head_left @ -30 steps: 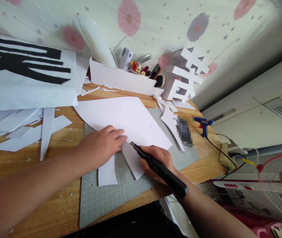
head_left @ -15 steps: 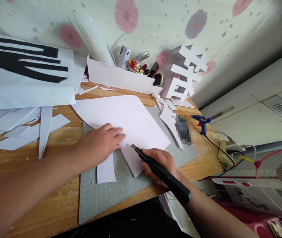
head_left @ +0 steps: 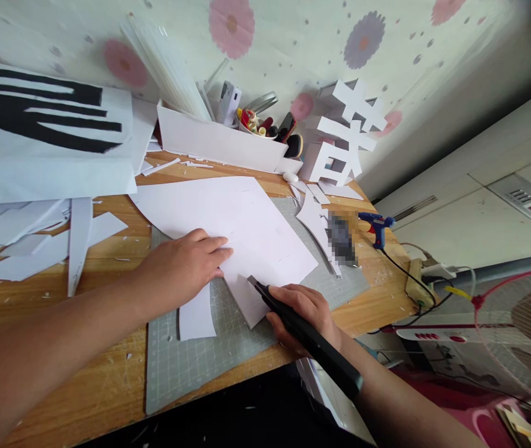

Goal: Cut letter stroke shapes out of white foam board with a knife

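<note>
A large white foam board (head_left: pixel 242 214) with one curved side lies across the grey cutting mat (head_left: pixel 176 370). My left hand (head_left: pixel 188 264) rests on the board near its left edge, fingers stretched out and pressing on it. Wrapped around a black utility knife (head_left: pixel 324 354), my right hand (head_left: pixel 311 309) is at the board's near corner. The knife's short blade points up and left over the board; whether its tip touches the surface I cannot tell. A narrow curved white offcut (head_left: pixel 198 316) lies on the mat below my left hand.
White scraps (head_left: pixel 23 249) and a black-printed sheet (head_left: pixel 46 168) are at left. A long white box (head_left: pixel 219 140) with tools stands at the wall beside white cut-out characters (head_left: pixel 335 155). A blue glue gun (head_left: pixel 377 227), a power strip (head_left: pixel 417 286) and a fan (head_left: pixel 526 323) are at right.
The whole view has shifted slightly. Both hands keep nearly the same places on the board, the utility knife still in my right hand.
</note>
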The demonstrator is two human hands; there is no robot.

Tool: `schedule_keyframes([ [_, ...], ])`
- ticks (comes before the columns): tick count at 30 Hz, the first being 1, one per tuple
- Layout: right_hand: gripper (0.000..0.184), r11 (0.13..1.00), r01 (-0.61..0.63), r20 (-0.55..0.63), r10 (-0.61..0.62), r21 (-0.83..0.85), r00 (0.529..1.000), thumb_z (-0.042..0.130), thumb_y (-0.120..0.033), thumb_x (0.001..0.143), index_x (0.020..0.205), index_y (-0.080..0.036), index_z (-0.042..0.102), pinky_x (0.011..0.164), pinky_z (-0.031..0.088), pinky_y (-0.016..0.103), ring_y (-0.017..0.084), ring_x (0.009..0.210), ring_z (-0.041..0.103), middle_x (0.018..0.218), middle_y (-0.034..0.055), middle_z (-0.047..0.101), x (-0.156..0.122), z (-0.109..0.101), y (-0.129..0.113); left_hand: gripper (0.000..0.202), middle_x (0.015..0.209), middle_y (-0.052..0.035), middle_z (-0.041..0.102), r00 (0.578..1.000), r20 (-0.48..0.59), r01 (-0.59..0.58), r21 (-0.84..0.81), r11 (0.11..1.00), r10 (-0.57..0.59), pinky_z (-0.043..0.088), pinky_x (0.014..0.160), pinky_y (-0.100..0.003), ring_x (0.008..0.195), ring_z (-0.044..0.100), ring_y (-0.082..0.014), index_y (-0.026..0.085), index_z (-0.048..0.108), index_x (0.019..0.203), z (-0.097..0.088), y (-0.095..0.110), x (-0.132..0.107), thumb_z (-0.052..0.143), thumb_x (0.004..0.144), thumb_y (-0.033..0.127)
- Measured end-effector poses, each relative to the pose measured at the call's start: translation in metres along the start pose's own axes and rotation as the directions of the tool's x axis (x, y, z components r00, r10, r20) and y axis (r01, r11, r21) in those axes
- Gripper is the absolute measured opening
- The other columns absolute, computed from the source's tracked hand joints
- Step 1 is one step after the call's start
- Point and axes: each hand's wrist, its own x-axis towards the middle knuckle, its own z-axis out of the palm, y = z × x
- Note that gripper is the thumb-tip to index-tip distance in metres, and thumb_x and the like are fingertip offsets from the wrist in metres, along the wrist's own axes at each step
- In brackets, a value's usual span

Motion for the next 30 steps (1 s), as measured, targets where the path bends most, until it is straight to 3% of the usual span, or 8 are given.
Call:
schedule_keyframes([
  [12,0.046,0.999,0.047,0.039,-0.047,-0.011,0.998,0.063,-0.019,0.095,0.139,-0.023,0.054,0.058,0.061,0.029,0.020,0.063,0.073,0.083,0.0057,0.076,-0.008,-0.014,-0.006,0.024,0.134,-0.0083,0.077,0.999,0.029,-0.029,0.120,0.992,0.026,0.059,0.074,-0.039,0.109,0.069,-0.0314,0.023,0.076,0.123,-0.002,0.001,0.001,0.067,0.101,0.026],
  [30,0.043,0.998,0.044,0.085,-0.041,-0.037,0.996,0.062,-0.015,0.096,0.138,-0.020,0.054,0.058,0.060,0.029,0.019,0.062,0.072,0.078,0.0034,0.074,-0.019,-0.025,-0.013,0.026,0.130,-0.0085,0.079,0.999,-0.036,-0.023,0.035,0.999,0.024,0.058,0.082,-0.041,0.109,0.070,-0.0316,0.023,0.079,0.112,0.002,-0.007,-0.001,0.058,0.106,0.036],
])
